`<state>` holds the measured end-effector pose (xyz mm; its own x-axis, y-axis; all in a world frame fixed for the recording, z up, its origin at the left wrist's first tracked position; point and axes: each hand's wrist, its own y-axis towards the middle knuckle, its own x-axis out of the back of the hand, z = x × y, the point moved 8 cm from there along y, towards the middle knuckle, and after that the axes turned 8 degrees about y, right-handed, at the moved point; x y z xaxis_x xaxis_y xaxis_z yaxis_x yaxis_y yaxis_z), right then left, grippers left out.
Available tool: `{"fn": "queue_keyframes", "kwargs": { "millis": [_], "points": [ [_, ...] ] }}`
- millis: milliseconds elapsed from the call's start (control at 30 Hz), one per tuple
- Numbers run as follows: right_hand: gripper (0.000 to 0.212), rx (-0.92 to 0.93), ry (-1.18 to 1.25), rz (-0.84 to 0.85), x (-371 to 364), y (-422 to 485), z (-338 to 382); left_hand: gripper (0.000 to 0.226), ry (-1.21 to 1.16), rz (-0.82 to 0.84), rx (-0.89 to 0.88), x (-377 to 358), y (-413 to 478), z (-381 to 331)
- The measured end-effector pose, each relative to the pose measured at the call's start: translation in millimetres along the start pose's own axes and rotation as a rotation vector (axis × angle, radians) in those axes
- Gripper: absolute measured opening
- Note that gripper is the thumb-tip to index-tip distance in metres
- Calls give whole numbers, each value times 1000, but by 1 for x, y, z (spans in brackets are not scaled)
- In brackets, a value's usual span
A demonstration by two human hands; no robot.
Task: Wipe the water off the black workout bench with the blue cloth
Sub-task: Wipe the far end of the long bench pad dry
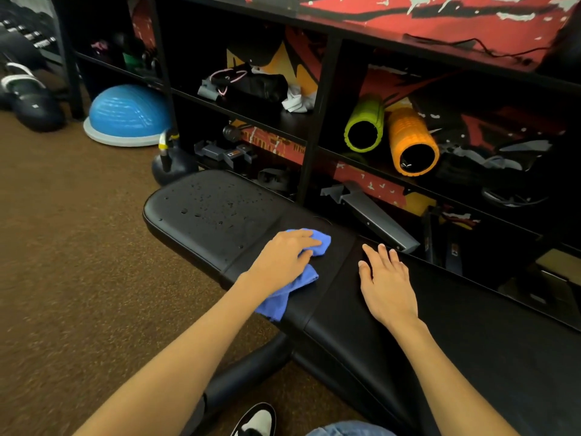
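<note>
The black workout bench [201,221] runs from the middle left to the lower right. Water drops [217,202] dot its seat pad at the far left end. My left hand [283,256] presses the blue cloth [283,297] flat on the seat pad near the gap between the two pads. Part of the cloth sticks out past my fingertips, and the rest trails off the bench's near edge. My right hand [386,284] lies flat and open on the long back pad, just right of the gap, holding nothing.
A black shelf unit [317,114] stands right behind the bench, holding green [364,127] and orange [412,143] foam rollers and loose gear. A kettlebell [171,166] and a blue balance dome [129,114] sit on the brown carpet to the left. My shoe [256,420] is below.
</note>
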<state>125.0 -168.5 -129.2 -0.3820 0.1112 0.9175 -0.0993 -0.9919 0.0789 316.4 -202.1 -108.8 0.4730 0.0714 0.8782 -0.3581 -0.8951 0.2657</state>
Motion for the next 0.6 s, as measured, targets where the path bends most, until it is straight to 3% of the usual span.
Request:
{"fn": "queue_keyframes", "kwargs": {
  "millis": [133, 233, 300, 400, 600],
  "points": [
    [49, -10, 7, 40, 1, 0, 0, 29, -226, -130, -12, 33, -41, 18],
    [48, -35, 77, 24, 10, 6, 5, 29, -184, -296, 114, 78, -55, 57],
    [47, -25, 118, -5, 16, 16, 16, 28, -97, -250, 192, 85, -57, 85],
    [46, 47, 115, -22, 14, 33, 44, 29, 25, -52, 161, 61, -54, 99],
    [48, 129, 39, 73, -14, 62, 76, 30, 71, -38, 116, 46, -22, 97]
  ]
}}
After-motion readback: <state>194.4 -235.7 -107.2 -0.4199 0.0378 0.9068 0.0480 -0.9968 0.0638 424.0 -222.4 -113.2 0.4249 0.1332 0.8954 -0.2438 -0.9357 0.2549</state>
